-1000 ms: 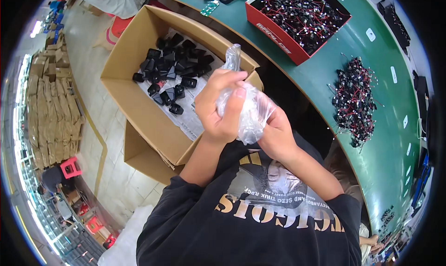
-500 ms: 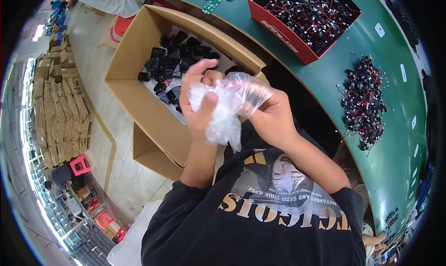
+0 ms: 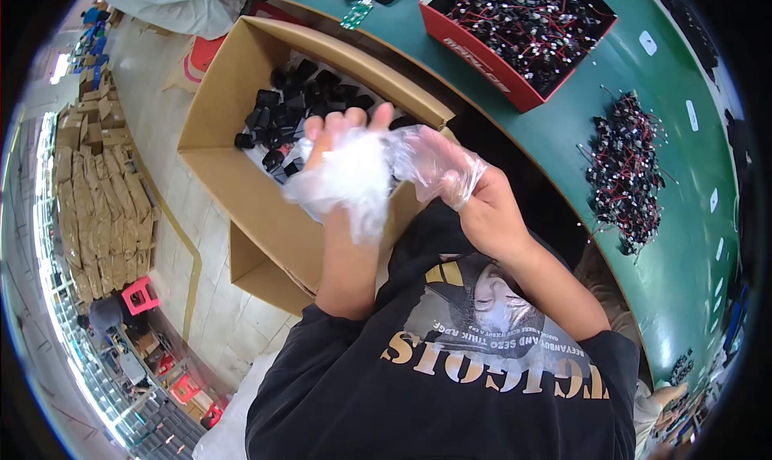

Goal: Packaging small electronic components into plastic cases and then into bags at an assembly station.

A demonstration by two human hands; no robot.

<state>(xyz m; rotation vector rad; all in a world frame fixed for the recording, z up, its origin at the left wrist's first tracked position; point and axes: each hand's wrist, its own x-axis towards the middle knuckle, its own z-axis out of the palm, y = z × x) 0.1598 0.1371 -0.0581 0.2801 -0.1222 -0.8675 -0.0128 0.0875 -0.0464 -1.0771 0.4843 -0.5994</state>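
A crumpled clear plastic bag (image 3: pixel 362 174) stretches between my two hands above the open cardboard box. My left hand (image 3: pixel 334 142) has its fingers raised and apart, and the bunched, motion-blurred film covers its palm. Through the film shows part of my right hand (image 3: pixel 474 190), whose fingers are closed on the bag's right end. Below and behind my hands, many black plastic parts (image 3: pixel 281 114) lie heaped in the cardboard box (image 3: pixel 221 158), partly hidden by the film.
To the right curves a green table (image 3: pixel 555 142). On it are a red box (image 3: pixel 482 62) full of small wired parts, a loose pile of the same parts (image 3: pixel 627 170) and a green circuit board (image 3: pixel 356 14). Stacked brown cartons (image 3: pixel 104 211) stand at far left.
My left hand has spread its fingers upward, and the bunched film has shifted left over its palm. My right hand has moved slightly right, stretching the film between the hands.
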